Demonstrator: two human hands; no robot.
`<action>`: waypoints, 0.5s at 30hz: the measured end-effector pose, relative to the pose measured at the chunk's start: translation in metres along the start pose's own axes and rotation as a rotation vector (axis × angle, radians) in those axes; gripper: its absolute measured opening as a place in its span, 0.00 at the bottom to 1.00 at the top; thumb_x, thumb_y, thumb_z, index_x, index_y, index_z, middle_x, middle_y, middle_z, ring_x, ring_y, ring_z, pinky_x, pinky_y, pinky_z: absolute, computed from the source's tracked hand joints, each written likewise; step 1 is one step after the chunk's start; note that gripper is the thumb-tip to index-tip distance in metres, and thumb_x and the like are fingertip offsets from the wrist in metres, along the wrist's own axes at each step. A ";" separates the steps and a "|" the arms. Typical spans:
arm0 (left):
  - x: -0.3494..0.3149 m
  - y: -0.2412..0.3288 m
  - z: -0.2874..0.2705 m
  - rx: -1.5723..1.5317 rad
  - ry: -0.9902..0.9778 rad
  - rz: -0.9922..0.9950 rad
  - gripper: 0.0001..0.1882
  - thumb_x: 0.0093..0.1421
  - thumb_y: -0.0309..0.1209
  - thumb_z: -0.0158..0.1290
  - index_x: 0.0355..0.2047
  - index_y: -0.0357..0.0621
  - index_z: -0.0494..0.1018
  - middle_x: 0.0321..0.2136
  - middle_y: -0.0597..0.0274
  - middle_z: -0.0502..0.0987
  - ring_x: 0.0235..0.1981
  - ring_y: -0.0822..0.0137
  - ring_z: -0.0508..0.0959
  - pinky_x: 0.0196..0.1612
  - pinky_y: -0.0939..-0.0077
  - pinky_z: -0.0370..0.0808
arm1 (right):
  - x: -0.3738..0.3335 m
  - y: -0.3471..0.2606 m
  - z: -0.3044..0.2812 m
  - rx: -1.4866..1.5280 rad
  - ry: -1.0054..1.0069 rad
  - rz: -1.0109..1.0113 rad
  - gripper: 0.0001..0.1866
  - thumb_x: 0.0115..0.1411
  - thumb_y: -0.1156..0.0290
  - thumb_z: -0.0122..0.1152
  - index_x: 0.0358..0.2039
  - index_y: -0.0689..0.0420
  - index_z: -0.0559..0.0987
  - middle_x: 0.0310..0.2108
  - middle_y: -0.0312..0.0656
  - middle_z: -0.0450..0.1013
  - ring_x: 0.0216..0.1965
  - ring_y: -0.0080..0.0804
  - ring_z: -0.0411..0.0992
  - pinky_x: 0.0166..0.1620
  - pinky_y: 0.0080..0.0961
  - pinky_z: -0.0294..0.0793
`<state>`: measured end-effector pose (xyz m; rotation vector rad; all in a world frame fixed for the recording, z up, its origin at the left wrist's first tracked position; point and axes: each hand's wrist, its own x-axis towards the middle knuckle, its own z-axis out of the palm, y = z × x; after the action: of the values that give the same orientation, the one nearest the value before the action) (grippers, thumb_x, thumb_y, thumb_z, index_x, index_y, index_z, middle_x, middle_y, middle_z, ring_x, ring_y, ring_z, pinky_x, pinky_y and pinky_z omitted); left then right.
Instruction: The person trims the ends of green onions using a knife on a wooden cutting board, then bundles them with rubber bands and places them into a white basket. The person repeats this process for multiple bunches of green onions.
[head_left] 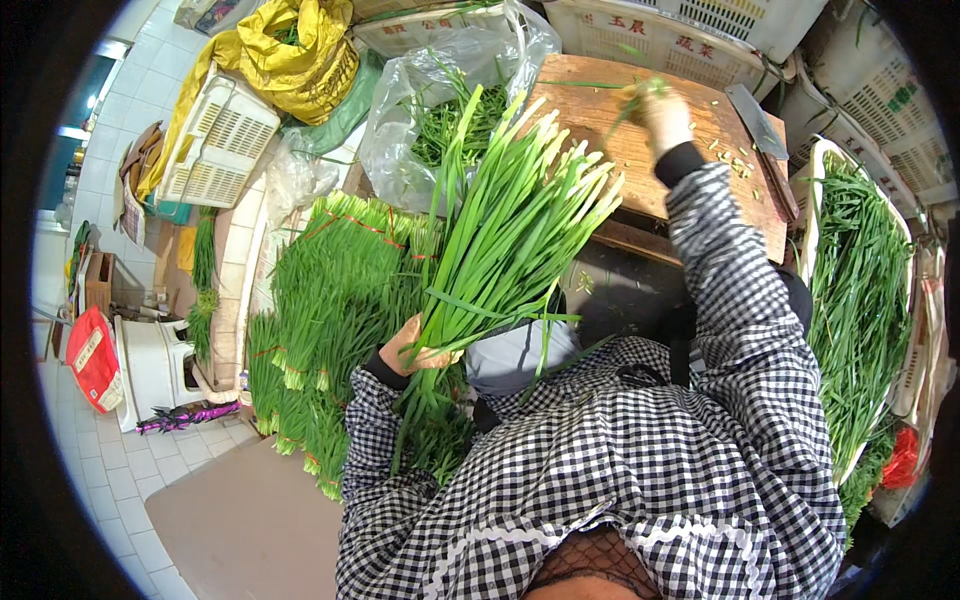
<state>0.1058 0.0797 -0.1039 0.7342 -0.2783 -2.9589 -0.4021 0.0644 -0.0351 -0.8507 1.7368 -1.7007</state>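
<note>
A bundle of long green leaves (520, 230) is held at the centre, left of the wooden worktop (585, 100), its pale ends fanned toward the far side. The fingers of the left hand (425, 347) are wrapped around its near part; those of the right hand (664, 115), over the worktop, are blurred, so their grip cannot be told. Stems could be shed if the single hold is slackened, or bruised if it is overtightened. The right hand could be cut if the cleaver (752, 122), lying just to its right, is brushed.

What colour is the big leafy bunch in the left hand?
Green, paler at the upper ends; the leafy bunch shows best in the head view.
</note>
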 end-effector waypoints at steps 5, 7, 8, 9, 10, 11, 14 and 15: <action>-0.015 -0.015 0.023 0.554 0.181 0.167 0.18 0.67 0.37 0.38 0.51 0.38 0.62 0.45 0.55 0.71 0.42 0.61 0.72 0.45 0.68 0.71 | -0.056 -0.086 -0.018 0.243 -0.433 0.030 0.02 0.59 0.74 0.52 0.33 0.54 0.71 0.34 0.37 0.74 0.25 0.19 0.67 0.30 0.15 0.71; -0.014 -0.014 -0.024 0.280 0.026 0.088 0.23 0.67 0.44 0.37 0.55 0.40 0.61 0.50 0.54 0.69 0.47 0.57 0.71 0.49 0.61 0.69 | -0.092 -0.093 0.010 0.145 -0.527 -0.128 0.13 0.57 0.73 0.57 0.43 0.54 0.72 0.37 0.34 0.72 0.27 0.21 0.66 0.34 0.20 0.71; -0.011 -0.010 -0.023 0.147 -0.054 0.039 0.26 0.66 0.47 0.36 0.56 0.41 0.60 0.52 0.53 0.68 0.49 0.55 0.70 0.52 0.58 0.67 | -0.106 -0.099 0.019 0.106 -0.617 -0.159 0.17 0.55 0.70 0.60 0.46 0.55 0.73 0.35 0.38 0.74 0.29 0.29 0.69 0.39 0.27 0.71; -0.008 -0.012 -0.021 0.170 -0.014 0.084 0.26 0.66 0.47 0.37 0.55 0.40 0.62 0.49 0.52 0.71 0.47 0.56 0.72 0.49 0.58 0.69 | -0.105 -0.085 0.025 -0.154 -0.678 -0.204 0.15 0.55 0.70 0.59 0.44 0.56 0.75 0.34 0.40 0.74 0.31 0.31 0.71 0.40 0.29 0.71; -0.010 -0.011 -0.011 0.094 -0.035 0.044 0.26 0.66 0.47 0.37 0.54 0.40 0.62 0.49 0.51 0.70 0.46 0.55 0.72 0.49 0.58 0.69 | -0.106 -0.072 0.030 -0.415 -0.731 -0.247 0.14 0.55 0.70 0.59 0.42 0.58 0.76 0.32 0.43 0.75 0.32 0.33 0.72 0.41 0.30 0.72; -0.011 -0.008 -0.002 0.019 -0.056 0.003 0.25 0.66 0.47 0.37 0.54 0.40 0.63 0.49 0.50 0.70 0.46 0.55 0.72 0.48 0.58 0.69 | -0.112 -0.080 0.039 -0.481 -0.696 -0.299 0.12 0.55 0.69 0.59 0.40 0.58 0.77 0.31 0.45 0.75 0.33 0.34 0.72 0.41 0.31 0.71; -0.013 -0.004 0.011 0.138 -0.004 0.020 0.20 0.67 0.39 0.38 0.52 0.38 0.64 0.47 0.53 0.71 0.44 0.60 0.72 0.47 0.65 0.71 | -0.105 -0.063 0.042 -0.029 -0.516 0.018 0.10 0.58 0.70 0.57 0.38 0.61 0.77 0.31 0.43 0.77 0.29 0.25 0.74 0.28 0.20 0.71; -0.015 -0.006 0.012 0.230 0.034 0.053 0.18 0.67 0.35 0.38 0.51 0.37 0.64 0.46 0.55 0.71 0.43 0.62 0.72 0.46 0.69 0.72 | -0.097 -0.069 0.035 0.109 -0.506 0.105 0.09 0.59 0.70 0.56 0.36 0.61 0.76 0.30 0.41 0.77 0.26 0.21 0.72 0.25 0.15 0.68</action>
<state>0.1129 0.0888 -0.0876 0.7864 -0.6330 -2.8918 -0.3091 0.1165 0.0284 -1.0143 1.3102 -1.3482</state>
